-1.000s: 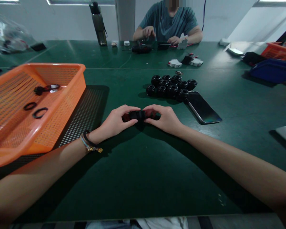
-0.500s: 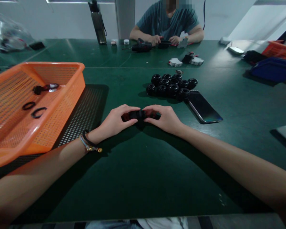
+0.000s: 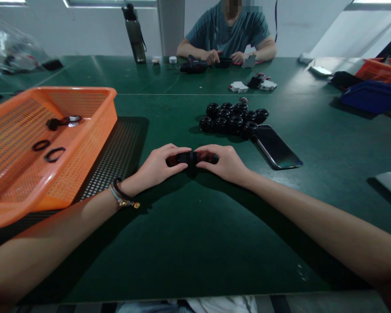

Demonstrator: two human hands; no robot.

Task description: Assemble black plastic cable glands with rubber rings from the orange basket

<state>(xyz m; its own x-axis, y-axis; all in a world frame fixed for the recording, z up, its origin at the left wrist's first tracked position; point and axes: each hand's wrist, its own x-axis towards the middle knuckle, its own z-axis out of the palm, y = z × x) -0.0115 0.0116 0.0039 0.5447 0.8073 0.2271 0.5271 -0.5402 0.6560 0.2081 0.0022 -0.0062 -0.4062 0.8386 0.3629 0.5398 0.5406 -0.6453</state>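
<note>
In the middle of the head view my left hand (image 3: 163,163) and my right hand (image 3: 224,163) face each other. Between them is a small black cylindrical part (image 3: 184,158), its exact kind too dark to make out. My left thumb and fingers pinch its left end, while those of my right hand close on the right end. Both hands are low over the green table. Beyond them stands a cluster of several black, shiny round parts (image 3: 235,123), each with a ring-shaped top.
An orange perforated basket (image 3: 94,148) at left holds two black rings (image 3: 54,154) and a cable piece (image 3: 63,122). A smartphone (image 3: 278,148) lies right of the cluster. Across the table a person (image 3: 230,32) sits behind a power drill (image 3: 193,65). A blue bin (image 3: 373,96) stands at right.
The camera view has shifted very slightly. Both hands keep the same hold on the black part, with no clear movement.
</note>
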